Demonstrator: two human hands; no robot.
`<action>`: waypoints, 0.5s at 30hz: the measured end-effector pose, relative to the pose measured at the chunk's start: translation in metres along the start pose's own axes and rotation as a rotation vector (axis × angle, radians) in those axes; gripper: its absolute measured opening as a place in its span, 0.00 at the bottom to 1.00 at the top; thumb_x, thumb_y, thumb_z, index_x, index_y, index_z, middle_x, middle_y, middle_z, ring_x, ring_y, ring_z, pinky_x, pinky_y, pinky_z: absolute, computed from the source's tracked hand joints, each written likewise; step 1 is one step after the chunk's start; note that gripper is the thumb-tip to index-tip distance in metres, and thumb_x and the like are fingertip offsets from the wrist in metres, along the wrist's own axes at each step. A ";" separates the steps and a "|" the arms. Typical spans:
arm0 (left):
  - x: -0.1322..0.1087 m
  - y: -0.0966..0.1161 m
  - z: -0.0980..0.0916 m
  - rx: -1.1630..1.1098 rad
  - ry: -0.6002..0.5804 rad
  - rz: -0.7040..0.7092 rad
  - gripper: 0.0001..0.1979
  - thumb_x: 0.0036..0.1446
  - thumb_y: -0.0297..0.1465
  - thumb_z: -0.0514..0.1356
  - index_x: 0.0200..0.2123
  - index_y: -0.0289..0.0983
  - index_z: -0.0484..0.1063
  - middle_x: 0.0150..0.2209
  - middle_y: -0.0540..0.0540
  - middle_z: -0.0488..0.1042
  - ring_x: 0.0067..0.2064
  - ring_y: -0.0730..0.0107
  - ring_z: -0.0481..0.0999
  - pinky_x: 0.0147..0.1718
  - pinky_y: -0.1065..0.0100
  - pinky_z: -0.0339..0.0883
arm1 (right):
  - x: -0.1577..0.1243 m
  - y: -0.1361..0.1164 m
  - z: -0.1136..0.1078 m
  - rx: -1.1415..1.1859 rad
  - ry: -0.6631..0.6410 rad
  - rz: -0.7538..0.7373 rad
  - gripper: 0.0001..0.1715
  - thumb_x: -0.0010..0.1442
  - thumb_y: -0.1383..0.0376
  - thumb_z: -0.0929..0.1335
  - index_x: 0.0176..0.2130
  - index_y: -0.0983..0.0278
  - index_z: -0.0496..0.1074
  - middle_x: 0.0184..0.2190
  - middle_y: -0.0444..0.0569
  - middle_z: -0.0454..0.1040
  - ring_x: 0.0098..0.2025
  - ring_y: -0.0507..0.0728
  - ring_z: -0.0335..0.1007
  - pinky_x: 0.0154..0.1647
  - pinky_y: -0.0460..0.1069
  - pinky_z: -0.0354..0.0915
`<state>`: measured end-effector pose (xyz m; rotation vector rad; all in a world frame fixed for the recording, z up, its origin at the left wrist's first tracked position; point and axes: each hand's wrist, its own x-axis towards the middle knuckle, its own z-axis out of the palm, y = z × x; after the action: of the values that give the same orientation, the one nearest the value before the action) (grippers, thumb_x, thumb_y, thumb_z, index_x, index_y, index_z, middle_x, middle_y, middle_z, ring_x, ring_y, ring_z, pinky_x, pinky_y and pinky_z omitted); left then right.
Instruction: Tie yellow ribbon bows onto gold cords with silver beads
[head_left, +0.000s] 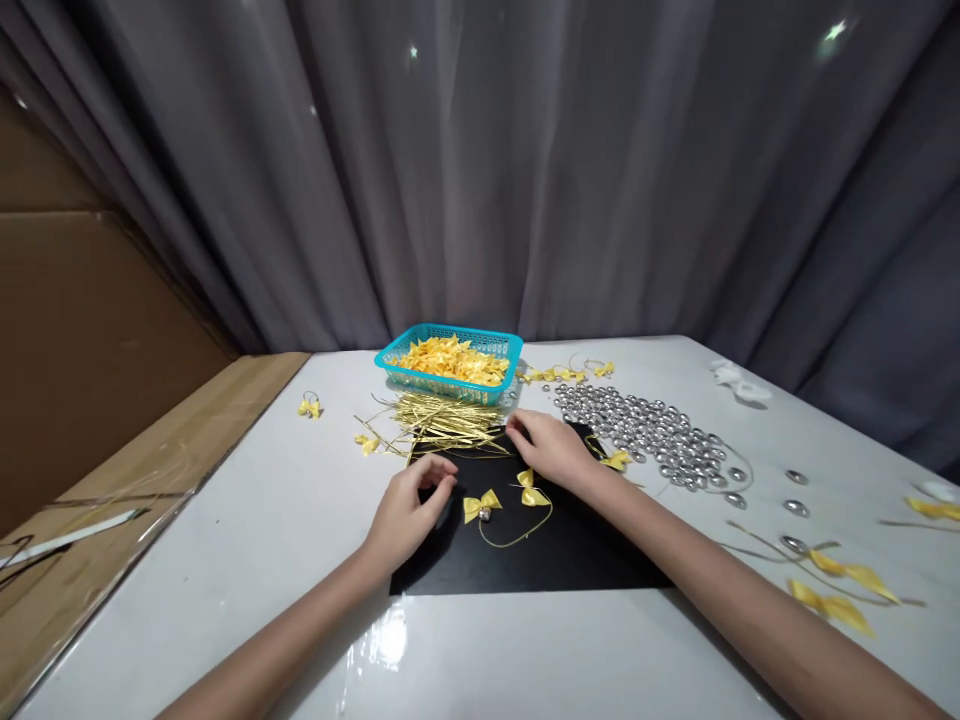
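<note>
My left hand (411,508) rests on the left part of a black mat (555,555), fingers curled together in a pinch just left of a yellow ribbon bow (481,505) with a small silver bell. My right hand (550,447) lies at the mat's far edge, fingers bent down onto the tips of a pile of gold wire ties (439,420). A second yellow bow (532,489) with a gold cord loop lies on the mat below my right hand. What either hand holds is hidden.
A teal basket (495,345) full of yellow bows stands behind the wire ties. Several silver bells (652,428) are spread to the right. Loose yellow bows and ribbons (851,575) lie at the right edge. Cardboard (90,330) flanks the table's left; a grey curtain hangs behind.
</note>
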<state>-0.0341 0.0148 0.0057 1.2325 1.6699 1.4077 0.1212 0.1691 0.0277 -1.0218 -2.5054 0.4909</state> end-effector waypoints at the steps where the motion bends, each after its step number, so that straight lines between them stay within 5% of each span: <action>1: 0.002 0.003 0.003 -0.066 -0.027 -0.048 0.05 0.50 0.32 0.62 0.32 0.36 0.73 0.30 0.49 0.74 0.33 0.70 0.71 0.36 0.70 0.62 | -0.003 -0.003 -0.003 0.004 0.053 0.046 0.09 0.61 0.67 0.60 0.35 0.65 0.69 0.31 0.53 0.75 0.33 0.56 0.69 0.31 0.47 0.56; 4: 0.007 0.014 0.018 -0.211 -0.146 -0.165 0.10 0.48 0.35 0.64 0.32 0.33 0.76 0.24 0.49 0.73 0.25 0.73 0.68 0.26 0.72 0.60 | -0.014 -0.013 -0.006 0.067 0.181 0.137 0.14 0.64 0.66 0.55 0.40 0.66 0.67 0.29 0.56 0.74 0.31 0.59 0.70 0.29 0.49 0.55; 7: 0.013 0.024 0.041 -0.374 -0.186 -0.250 0.17 0.50 0.42 0.62 0.35 0.33 0.75 0.24 0.50 0.71 0.18 0.80 0.61 0.17 0.75 0.52 | -0.029 -0.022 0.001 0.237 0.170 0.093 0.11 0.62 0.63 0.57 0.38 0.64 0.66 0.29 0.53 0.74 0.30 0.58 0.71 0.29 0.48 0.58; 10: 0.015 0.027 0.061 -0.551 -0.090 -0.246 0.17 0.48 0.43 0.63 0.28 0.33 0.74 0.20 0.55 0.63 0.16 0.85 0.54 0.15 0.78 0.48 | -0.043 -0.026 0.012 0.485 0.079 0.035 0.10 0.61 0.60 0.59 0.34 0.63 0.64 0.25 0.47 0.72 0.25 0.53 0.69 0.25 0.46 0.61; 15: 0.006 0.026 0.073 -0.792 0.061 -0.242 0.14 0.43 0.37 0.68 0.29 0.31 0.75 0.19 0.55 0.64 0.20 0.84 0.60 0.17 0.81 0.53 | -0.053 -0.029 0.019 0.819 0.003 0.026 0.17 0.59 0.53 0.61 0.30 0.64 0.63 0.21 0.44 0.69 0.17 0.47 0.60 0.17 0.43 0.58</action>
<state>0.0356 0.0488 0.0137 0.5236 1.0545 1.7073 0.1303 0.1077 0.0132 -0.7045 -1.9553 1.3610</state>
